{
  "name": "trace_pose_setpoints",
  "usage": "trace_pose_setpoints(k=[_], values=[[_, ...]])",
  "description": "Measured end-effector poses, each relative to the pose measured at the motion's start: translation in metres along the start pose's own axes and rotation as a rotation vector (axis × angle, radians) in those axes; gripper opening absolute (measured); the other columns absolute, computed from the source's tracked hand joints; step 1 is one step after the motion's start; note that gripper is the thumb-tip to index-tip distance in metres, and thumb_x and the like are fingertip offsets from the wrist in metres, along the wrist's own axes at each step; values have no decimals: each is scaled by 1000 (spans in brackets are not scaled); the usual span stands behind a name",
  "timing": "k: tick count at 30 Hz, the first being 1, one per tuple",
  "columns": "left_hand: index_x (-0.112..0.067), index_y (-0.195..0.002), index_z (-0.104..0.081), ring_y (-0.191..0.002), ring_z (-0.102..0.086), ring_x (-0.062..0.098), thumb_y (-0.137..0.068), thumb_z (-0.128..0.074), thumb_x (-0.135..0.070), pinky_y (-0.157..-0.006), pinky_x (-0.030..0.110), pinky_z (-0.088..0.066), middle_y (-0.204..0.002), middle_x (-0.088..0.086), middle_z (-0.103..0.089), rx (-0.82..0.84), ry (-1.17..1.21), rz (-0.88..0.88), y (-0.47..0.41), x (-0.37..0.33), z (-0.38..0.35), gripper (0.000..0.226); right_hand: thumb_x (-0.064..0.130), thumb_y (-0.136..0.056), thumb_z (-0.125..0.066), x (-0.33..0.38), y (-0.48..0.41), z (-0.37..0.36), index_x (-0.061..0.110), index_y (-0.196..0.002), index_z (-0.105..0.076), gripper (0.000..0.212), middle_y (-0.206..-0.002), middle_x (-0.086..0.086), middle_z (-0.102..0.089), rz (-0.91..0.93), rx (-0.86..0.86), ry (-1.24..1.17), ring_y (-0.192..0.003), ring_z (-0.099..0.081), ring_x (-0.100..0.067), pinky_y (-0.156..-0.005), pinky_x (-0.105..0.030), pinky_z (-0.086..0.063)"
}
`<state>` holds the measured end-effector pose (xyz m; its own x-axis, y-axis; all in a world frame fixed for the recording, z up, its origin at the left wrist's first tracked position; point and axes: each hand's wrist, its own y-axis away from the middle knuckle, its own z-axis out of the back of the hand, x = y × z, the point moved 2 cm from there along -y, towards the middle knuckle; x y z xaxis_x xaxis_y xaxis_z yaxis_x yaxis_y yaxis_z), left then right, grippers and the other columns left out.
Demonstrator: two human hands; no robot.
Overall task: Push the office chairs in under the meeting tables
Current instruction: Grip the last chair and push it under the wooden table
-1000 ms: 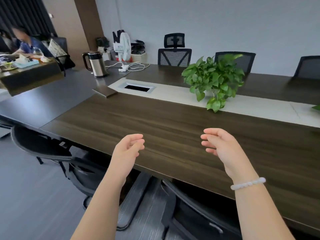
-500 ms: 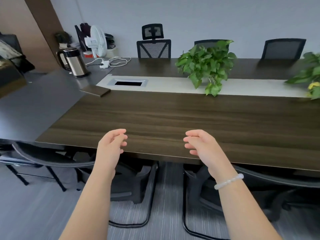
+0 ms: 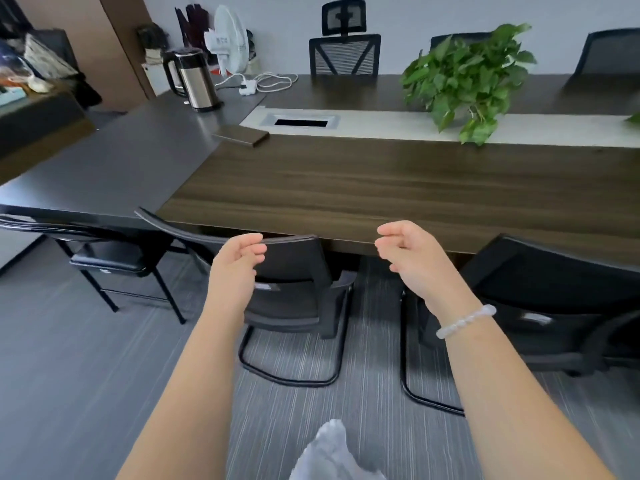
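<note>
A long dark wooden meeting table (image 3: 381,188) fills the middle of the view. A black office chair (image 3: 294,271) stands at its near edge, its backrest top against the table edge. My left hand (image 3: 237,261) hovers in front of that backrest, fingers loosely curled, holding nothing. My right hand (image 3: 408,252), with a white bead bracelet on the wrist, floats in the gap between this chair and a second black chair (image 3: 540,296) on the right, whose backrest sits at the table edge. A folding chair (image 3: 110,261) stands at the left under the grey table end.
On the table are a potted green plant (image 3: 467,77), a steel kettle (image 3: 195,81), a white fan (image 3: 227,39), a cable hatch (image 3: 301,121) and a small dark box (image 3: 240,135). Mesh-backed chairs (image 3: 344,53) line the far side. Grey striped carpet (image 3: 69,375) lies in front.
The view has pulled back and tilted down, so the near chairs and carpet show more fully. Both hands stay raised and empty, now lower, in front of the table edge.
</note>
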<state>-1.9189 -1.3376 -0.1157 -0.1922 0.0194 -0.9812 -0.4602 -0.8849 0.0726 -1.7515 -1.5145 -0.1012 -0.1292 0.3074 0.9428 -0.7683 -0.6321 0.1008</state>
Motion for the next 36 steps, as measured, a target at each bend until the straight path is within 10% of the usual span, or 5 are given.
trace_pose_setpoints(k=[11, 19, 23, 36], values=[[-21, -112, -61, -88, -55, -2, -91, -44, -2, -60, 1, -38, -105, -8, -64, 103, -140, -68, -43, 10, 60, 33, 17, -88, -60, 26, -5, -58, 25, -115, -57, 28, -112, 4, -59, -38, -81, 76, -98, -57, -12, -69, -20, -42], [-30, -130, -54, -121, -48, 18, -91, -55, -29, -104, 43, -39, -137, -6, -51, 194, -532, -91, -142, 44, 130, 39, 15, -84, -63, 24, -57, -180, 26, -130, -50, 50, -137, -3, -42, -167, -54, 320, -130, -32, -27, -97, -36, -39], [-40, -131, -50, -143, -23, 17, -92, -48, -45, -114, 51, -15, -148, -8, -40, 369, -885, -208, -181, 47, 136, 39, 18, -79, -67, 38, -82, -222, 31, -132, -48, 58, -141, 3, -41, -215, -59, 558, -133, -26, -26, -97, -40, -32], [-43, -125, -54, -137, -28, 10, -90, -48, -50, -109, 61, 12, -131, -20, -54, 486, -984, -452, -222, 79, 132, 36, 54, -76, -68, 20, -112, -248, 29, -121, -58, 52, -118, 0, -55, -252, -16, 639, -125, -34, -17, -100, -40, -41]])
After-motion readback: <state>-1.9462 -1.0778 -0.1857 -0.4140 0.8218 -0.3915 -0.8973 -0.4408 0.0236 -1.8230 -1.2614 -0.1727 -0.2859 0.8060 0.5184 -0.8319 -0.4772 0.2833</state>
